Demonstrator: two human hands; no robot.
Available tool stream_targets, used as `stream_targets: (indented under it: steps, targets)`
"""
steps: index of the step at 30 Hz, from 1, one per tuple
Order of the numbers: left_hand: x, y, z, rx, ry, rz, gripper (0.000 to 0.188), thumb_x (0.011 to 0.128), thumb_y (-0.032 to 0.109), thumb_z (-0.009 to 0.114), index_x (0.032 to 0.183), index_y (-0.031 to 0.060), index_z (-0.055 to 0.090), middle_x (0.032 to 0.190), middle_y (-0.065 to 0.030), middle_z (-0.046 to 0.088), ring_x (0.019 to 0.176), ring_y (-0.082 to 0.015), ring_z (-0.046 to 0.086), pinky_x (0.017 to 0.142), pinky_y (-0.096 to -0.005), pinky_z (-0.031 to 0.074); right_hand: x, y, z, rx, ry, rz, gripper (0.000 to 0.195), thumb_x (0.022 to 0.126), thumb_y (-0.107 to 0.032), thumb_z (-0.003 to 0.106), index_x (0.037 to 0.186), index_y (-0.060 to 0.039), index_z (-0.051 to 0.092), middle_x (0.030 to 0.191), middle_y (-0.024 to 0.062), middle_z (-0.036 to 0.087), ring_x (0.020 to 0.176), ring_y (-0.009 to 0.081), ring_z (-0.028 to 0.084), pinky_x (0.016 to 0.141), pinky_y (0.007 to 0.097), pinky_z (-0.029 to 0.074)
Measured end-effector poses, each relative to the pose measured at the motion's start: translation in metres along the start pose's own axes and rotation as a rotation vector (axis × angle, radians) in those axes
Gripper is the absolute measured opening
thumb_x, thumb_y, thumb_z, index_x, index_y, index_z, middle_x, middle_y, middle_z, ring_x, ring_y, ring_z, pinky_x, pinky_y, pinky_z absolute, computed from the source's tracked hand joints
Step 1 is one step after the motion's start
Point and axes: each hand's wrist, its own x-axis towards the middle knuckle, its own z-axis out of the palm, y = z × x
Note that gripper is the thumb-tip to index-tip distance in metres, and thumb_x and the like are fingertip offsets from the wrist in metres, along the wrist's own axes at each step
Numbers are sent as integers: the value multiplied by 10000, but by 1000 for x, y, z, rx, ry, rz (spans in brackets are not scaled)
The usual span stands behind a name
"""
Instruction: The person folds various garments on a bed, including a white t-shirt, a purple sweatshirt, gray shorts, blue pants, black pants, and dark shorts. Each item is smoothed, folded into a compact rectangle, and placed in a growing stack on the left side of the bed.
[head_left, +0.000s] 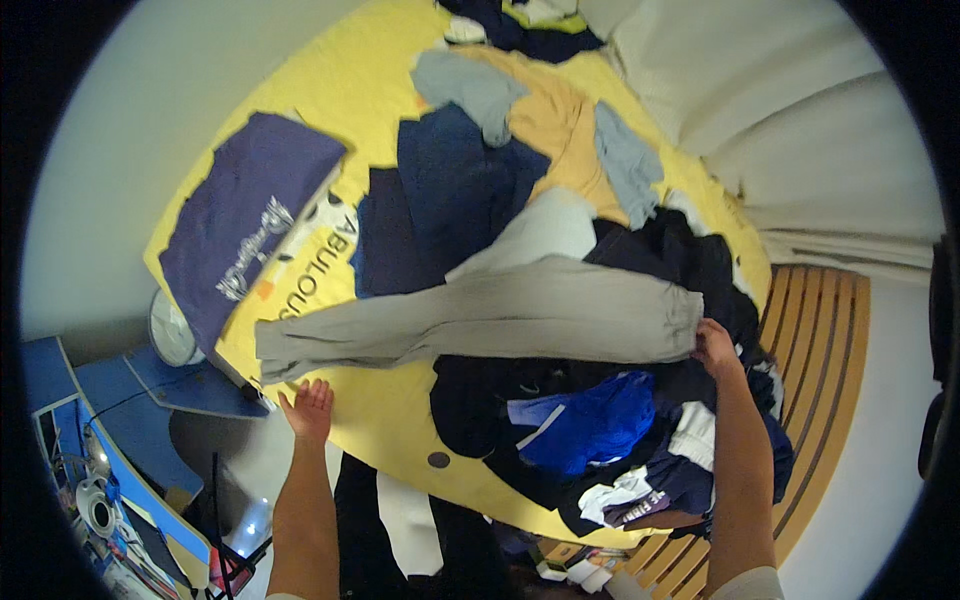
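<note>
Light grey-beige trousers (510, 315) lie folded lengthwise across the bed, leg ends to the left and elastic waistband to the right. My right hand (716, 349) grips the edge of that waistband. Just below the leg ends, my left hand (309, 411) is held with its fingers spread, holding nothing. Under and beyond the trousers lies a pale garment (551, 229), with folded dark navy garments (457, 202) farther back. On the near side is a heap of black clothing (469, 409) with a bright blue garment (600, 424) on top.
A purple printed garment (247, 202) lies at the left on the yellow bedsheet (382, 405). Orange (559, 120) and grey-blue (469, 82) garments spread at the back. A wooden slatted surface (817, 360) borders the right. A blue desk (135, 420) with a round fan-like object (174, 328) stands left.
</note>
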Motion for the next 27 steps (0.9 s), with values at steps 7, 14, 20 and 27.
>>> stream_targets:
  steps: [7, 14, 20, 27]
  targets:
    - [-20, 5, 58, 423, 33, 65, 908, 824, 712, 585, 1388, 51, 320, 1352, -174, 417, 1164, -331, 528, 989, -496, 442, 19, 28, 58, 80, 247, -187, 956, 803, -660, 654, 1441, 16, 430, 1455, 161, 468, 1341, 298, 418, 1117, 405, 293]
    - [58, 50, 51, 305, 182, 300, 378, 955, 289, 556, 1260, 67, 544, 1258, -98, 585, 1185, -268, 540, 1040, -436, 437, 42, 19, 48, -24, 337, -321, 408, 879, -337, 647, 1098, 7, 628, 968, 80, 638, 883, 174, 553, 801, 299, 435]
    - [-5, 104, 92, 215, -149, 206, 361, 906, 224, 563, 1207, 26, 587, 1237, -102, 638, 1186, -269, 576, 1061, -426, 421, 12, -14, 4, 22, 258, -574, 121, 933, -185, 572, 875, -80, 561, 777, -53, 505, 741, 58, 426, 681, 223, 361]
    - [59, 111, -17, 334, -190, 239, 416, 894, 182, 584, 1297, 85, 544, 1340, -103, 561, 1230, -285, 529, 1035, -465, 437, 67, 82, 21, -349, 288, -397, 231, 907, -244, 618, 969, -21, 613, 820, 16, 556, 800, 118, 488, 738, 279, 419]
